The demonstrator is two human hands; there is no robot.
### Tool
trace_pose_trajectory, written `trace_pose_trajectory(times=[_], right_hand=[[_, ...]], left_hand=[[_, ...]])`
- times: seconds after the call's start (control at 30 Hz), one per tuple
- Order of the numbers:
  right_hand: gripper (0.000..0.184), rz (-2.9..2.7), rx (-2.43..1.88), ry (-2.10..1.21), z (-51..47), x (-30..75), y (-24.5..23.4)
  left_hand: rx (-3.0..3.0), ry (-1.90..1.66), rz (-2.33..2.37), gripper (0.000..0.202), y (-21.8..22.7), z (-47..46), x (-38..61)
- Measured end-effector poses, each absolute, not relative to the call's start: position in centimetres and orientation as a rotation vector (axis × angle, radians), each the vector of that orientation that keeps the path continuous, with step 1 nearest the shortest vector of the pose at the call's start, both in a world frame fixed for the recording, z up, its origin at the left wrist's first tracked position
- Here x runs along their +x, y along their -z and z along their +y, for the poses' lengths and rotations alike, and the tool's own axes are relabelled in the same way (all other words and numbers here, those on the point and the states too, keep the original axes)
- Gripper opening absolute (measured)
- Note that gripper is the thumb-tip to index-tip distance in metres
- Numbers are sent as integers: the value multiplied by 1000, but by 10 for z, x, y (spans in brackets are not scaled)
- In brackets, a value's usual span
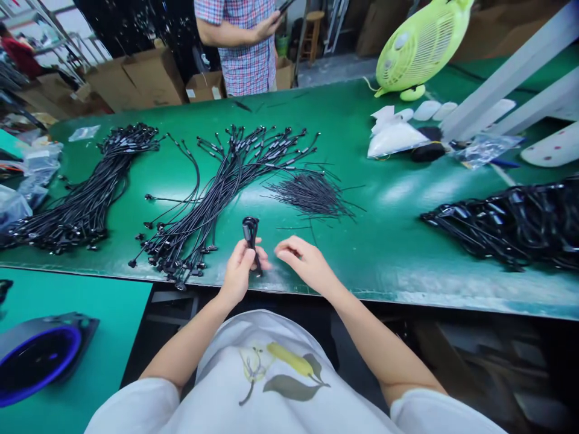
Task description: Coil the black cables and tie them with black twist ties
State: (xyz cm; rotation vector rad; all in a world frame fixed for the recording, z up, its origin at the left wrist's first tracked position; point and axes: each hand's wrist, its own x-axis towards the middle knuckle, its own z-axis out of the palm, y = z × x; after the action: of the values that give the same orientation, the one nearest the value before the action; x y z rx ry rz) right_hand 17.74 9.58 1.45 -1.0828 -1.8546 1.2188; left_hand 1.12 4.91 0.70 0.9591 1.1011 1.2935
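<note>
My left hand [239, 268] is closed around a small folded bundle of black cable [251, 232], held upright near the table's front edge. Just right of it, apart from the bundle, is my right hand [303, 259], its fingers bent and drawn together; whether anything thin is between them is hidden. Beyond my hands lies a loose spread of black cables [226, 181] with small connectors at both ends. A pile of short, thin black ties [312, 194] lies to the right of these cables, with a few strays around it.
Another cable bunch [97, 187] lies left. Finished-looking coiled cables [506, 223] are heaped right. A green fan [420, 48], a white bag [393, 138] and slanted white posts [502, 72] stand at back right. A person in a checked shirt [246, 54] stands across the green table [384, 253].
</note>
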Motion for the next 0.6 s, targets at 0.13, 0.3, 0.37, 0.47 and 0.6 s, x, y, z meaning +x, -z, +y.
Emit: trace_pose_trajectory(times=[0.13,0.3,0.37,0.47,0.6], right_hand=[[41,-1743,-925,-1204,96,158,-25],[47,-1550,-954,-1452,95,135,-20],[47,-1487,-923,-1572,93,133,-15],[46,-1392,-884,-1630,90,138,-1],[46,-1506,-1116,-1453,102,174,20]], left_hand=[[1125,-1163,1188,43,-9,48,13],[1139,-1028,1132,36,-10,44,12],[1044,-988,1106,37,-6,44,12],[936,-946,1108,40,3,48,17],[1416,-750,1165,35,5,54,6]])
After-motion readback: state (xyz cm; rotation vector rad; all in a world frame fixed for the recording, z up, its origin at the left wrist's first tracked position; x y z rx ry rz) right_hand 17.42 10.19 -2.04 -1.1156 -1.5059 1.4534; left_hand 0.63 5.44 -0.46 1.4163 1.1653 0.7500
